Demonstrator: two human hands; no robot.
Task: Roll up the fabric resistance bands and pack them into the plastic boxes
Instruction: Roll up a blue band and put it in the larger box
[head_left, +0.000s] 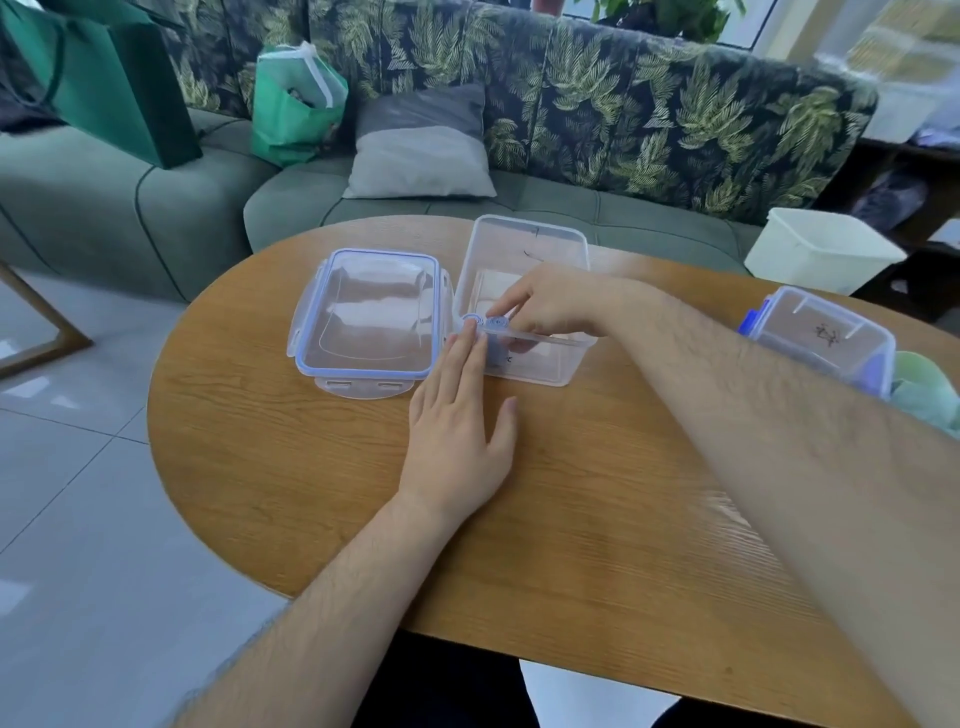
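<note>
**Two rolls in the box, lid off, more to pack**

Far left on the wooden table (311, 493): the blue-rimmed lid (363, 317), off and lying just beside its box, so nothing closed yet.

Next along, the left hand (462, 415). Flat, with fingers straight and close together, fingertips reaching the near left corner of the open clear box (524, 244) and touching the nearer of two blue rolled bands (496, 322). Tucked side by side on end into that corner; little else to make out inside.

Then the right hand (550, 306), reaching in over the rim with fingers bent down at the second roll. Pinching it or only pressing it into place: impossible to tell.

Judging from this: done with rolling these two, busy seating them. Left to do here: letting go, perhaps adding more, snapping the lid on.

Far right, at the table edge: a second box (821, 338), seemingly with its blue-latched lid on and something purplish showing through the wall, so probably packed already. Just beside it, a heap of pale green fabric (924, 384). Likely more bands waiting to be rolled, though too cropped to be sure.
</note>
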